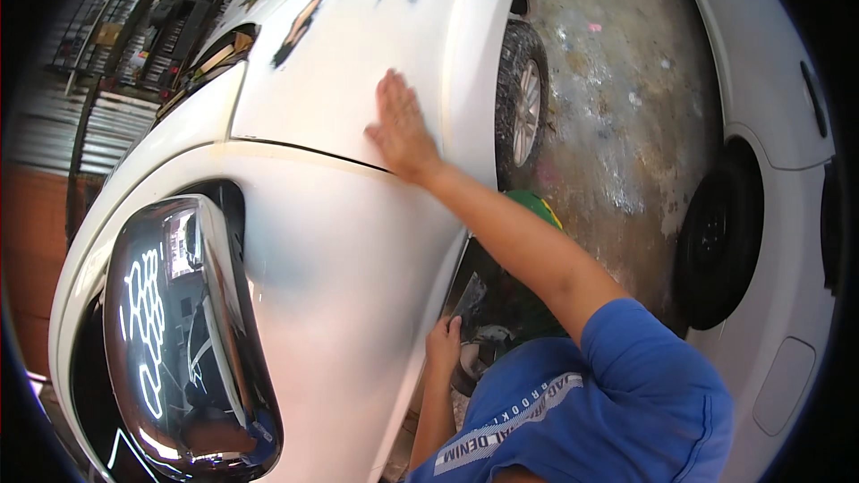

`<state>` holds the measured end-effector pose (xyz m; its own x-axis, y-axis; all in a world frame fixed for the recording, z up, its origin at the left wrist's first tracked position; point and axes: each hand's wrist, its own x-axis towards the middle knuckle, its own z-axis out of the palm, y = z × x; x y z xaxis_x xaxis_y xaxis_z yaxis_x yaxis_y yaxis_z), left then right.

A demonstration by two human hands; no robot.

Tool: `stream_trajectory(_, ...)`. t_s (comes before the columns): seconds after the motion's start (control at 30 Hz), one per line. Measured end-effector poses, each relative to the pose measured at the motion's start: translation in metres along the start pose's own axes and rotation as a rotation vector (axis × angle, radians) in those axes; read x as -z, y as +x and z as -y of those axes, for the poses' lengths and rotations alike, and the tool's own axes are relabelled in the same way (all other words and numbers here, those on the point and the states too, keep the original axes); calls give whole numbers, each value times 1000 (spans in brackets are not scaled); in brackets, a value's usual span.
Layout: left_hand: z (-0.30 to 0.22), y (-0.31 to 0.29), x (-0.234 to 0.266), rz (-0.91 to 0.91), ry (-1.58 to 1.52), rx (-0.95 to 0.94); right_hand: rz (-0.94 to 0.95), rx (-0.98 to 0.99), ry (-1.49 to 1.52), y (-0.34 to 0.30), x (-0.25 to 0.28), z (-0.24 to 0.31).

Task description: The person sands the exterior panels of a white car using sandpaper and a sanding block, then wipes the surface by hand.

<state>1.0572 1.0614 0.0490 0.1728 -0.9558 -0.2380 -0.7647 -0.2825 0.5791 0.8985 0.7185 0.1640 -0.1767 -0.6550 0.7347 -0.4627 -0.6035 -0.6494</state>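
R hand [400,130] rests flat on white car panel [349,89], grip wide: fingers straight, nothing held, just past the panel seam [309,152] & nr. the front wheel [523,94]. L hand [442,345] is low, beside the car's side, thin grey piece [469,297] at its fingertips; can't tell if grip's closed on it. 2nd car [769,80] well apart, across the floor [617,98].

Car body [358,241]: white, black and grey patches
T-shirt [617,394]: blue, pale lettering
Tyre [510,63]: black
Floor [617,98]: mottled grey-brown
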Motion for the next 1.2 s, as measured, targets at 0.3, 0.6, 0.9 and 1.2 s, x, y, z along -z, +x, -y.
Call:
stream_trajectory(0.3,5,-6,12,26,50,86,-106,-155,-165,97,-3,-53)
stream_trajectory(0.6,1,3,13,44,33,145,160,378,-1,93,1,93)
stream_trajectory(0.9,-17,3,14,69,21,137,186,582,-60,115,3,99)
stream_trajectory(1.2,-2,-4,0,46,-6,91,307,624,-113,64,14,59)
